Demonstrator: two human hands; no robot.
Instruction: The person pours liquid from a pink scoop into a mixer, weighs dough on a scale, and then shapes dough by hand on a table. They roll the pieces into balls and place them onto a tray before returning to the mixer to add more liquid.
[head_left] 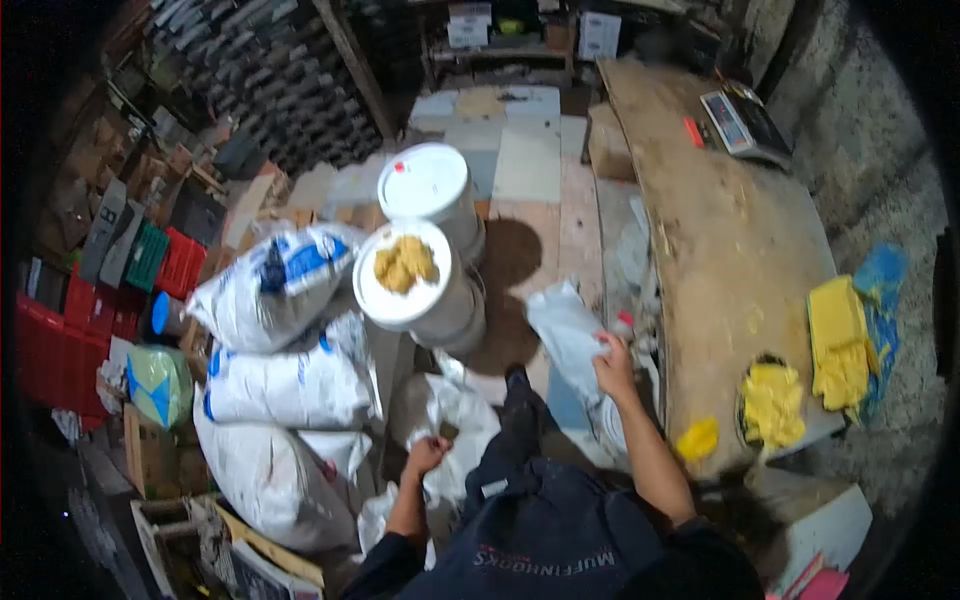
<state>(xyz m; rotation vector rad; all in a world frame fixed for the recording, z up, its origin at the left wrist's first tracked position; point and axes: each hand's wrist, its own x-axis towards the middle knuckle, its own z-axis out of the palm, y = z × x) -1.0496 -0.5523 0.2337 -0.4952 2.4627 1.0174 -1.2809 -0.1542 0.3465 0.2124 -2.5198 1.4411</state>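
Note:
My right hand is out at the side of the table, its fingers closed on the edge of a pale plastic bag that hangs flat beside it. My left hand is low on the other side, fingers curled, in front of a crumpled white plastic sack. Whatever those fingers hold, if anything, is hidden. Ahead of me stands a lidded white bucket with a yellow-brown lump on its lid. Another lidded white bucket is right behind it.
Full white sacks are stacked at the left, near red crates. Along the right runs a wooden table bearing a scale, a yellow mass and a yellow block. Tiled floor stretches ahead.

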